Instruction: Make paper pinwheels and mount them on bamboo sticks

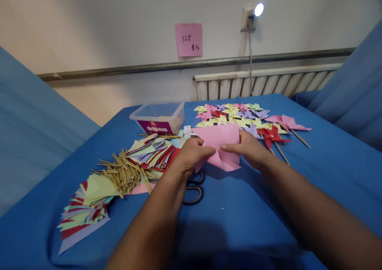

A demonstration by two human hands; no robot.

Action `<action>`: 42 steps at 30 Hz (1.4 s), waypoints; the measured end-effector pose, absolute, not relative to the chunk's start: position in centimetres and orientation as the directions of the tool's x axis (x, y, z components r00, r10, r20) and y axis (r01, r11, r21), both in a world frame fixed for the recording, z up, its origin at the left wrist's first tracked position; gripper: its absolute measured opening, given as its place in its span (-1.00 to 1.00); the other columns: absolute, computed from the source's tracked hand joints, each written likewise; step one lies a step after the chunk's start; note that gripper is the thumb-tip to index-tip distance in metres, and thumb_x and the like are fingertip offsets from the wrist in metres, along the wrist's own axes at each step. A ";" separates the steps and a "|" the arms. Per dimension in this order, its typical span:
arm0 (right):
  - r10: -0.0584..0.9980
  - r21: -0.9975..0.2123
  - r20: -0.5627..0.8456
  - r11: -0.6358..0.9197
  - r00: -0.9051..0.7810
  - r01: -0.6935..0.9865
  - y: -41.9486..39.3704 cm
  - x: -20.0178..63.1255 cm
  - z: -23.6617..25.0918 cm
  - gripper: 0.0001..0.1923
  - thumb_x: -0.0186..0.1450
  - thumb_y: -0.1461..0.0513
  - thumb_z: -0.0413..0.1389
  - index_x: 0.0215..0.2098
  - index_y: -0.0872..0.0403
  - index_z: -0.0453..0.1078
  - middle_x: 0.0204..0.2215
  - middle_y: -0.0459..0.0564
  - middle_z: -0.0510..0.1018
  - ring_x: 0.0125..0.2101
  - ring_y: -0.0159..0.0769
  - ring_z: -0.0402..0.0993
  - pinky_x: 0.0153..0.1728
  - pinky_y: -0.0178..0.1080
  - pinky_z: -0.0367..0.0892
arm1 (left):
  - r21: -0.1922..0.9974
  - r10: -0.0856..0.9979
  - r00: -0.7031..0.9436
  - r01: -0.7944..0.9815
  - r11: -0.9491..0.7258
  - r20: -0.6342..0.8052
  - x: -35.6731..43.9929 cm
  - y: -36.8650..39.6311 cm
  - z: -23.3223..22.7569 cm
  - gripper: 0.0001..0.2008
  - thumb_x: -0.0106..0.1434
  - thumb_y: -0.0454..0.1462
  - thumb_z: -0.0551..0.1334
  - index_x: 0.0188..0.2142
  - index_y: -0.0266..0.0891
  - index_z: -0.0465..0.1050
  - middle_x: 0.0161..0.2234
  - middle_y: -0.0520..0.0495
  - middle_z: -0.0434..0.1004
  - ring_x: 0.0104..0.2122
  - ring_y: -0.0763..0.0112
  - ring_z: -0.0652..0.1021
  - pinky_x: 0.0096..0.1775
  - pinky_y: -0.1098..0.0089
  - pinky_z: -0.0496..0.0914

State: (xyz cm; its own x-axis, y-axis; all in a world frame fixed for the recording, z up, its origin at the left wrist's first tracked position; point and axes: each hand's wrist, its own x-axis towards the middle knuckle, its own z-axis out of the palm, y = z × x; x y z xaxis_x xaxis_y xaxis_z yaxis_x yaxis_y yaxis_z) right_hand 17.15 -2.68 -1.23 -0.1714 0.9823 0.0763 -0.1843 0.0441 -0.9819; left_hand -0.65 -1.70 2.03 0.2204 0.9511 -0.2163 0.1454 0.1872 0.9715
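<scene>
My left hand (188, 156) and my right hand (249, 148) both grip a pink paper sheet (219, 140) above the blue-covered table (238, 206). Its corners are bent toward the middle, where my fingertips pinch them. Black scissors (195, 188) lie on the cloth just under my left wrist. A heap of wooden sticks (128, 172) lies to the left of my left hand. Beside the sticks sit stacks of coloured paper pieces (152, 150).
Finished paper pinwheels (238, 119) in yellow, pink, purple and red lie behind my hands, some on sticks. A clear plastic box (159, 117) stands at the back left. More cut paper (86, 206) fans out at front left. A radiator (268, 83) and a pink note (188, 39) are on the wall.
</scene>
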 end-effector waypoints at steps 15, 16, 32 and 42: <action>0.992 -0.955 0.056 0.086 0.111 -0.285 -2.7 14.9 -2.7 -0.62 0.00 0.19 0.34 -0.21 0.10 0.50 -0.22 0.07 0.63 -0.22 -0.05 0.57 -0.13 0.01 0.45 | 0.996 0.984 0.151 0.038 0.086 -0.091 -0.1 -1.4 1.5 -0.82 -0.13 -0.29 0.40 -0.48 -0.31 0.51 -0.53 -0.04 0.48 -0.56 0.47 0.40 -0.51 0.47 0.25; 0.991 -0.914 0.039 0.086 0.126 -0.396 -2.7 14.7 -2.8 -0.63 0.01 0.20 0.34 -0.20 0.10 0.49 -0.18 0.07 0.62 -0.19 -0.05 0.56 -0.10 0.00 0.44 | 0.993 0.986 0.138 -0.068 0.099 -0.089 0.1 -1.5 1.5 -0.75 -0.13 -0.26 0.42 -0.40 -0.30 0.53 -0.47 -0.07 0.52 -0.50 0.43 0.45 -0.44 0.45 0.31; 0.959 -0.735 -0.045 0.157 0.278 -0.659 -3.0 12.8 -3.6 -0.61 -0.03 0.29 0.36 -0.20 0.09 0.51 -0.25 -0.01 0.65 -0.30 -0.20 0.58 -0.17 -0.16 0.46 | 0.846 0.960 0.178 -0.457 0.276 -0.217 2.6 -2.7 -0.6 -0.74 -0.12 -0.29 0.44 -0.41 -0.38 0.54 -0.48 -0.08 0.56 -0.49 0.44 0.50 -0.36 0.44 0.36; 0.963 -0.760 -0.038 0.144 0.265 -0.633 -3.1 12.5 -3.7 -0.53 -0.04 0.27 0.37 -0.13 0.10 0.49 -0.26 0.00 0.64 -0.28 -0.17 0.57 -0.11 -0.10 0.43 | 0.885 0.965 0.108 -0.387 0.261 -0.238 2.3 -2.4 -1.4 -0.81 -0.12 -0.27 0.42 -0.55 -0.35 0.49 -0.60 -0.07 0.50 -0.57 0.41 0.48 -0.44 0.42 0.34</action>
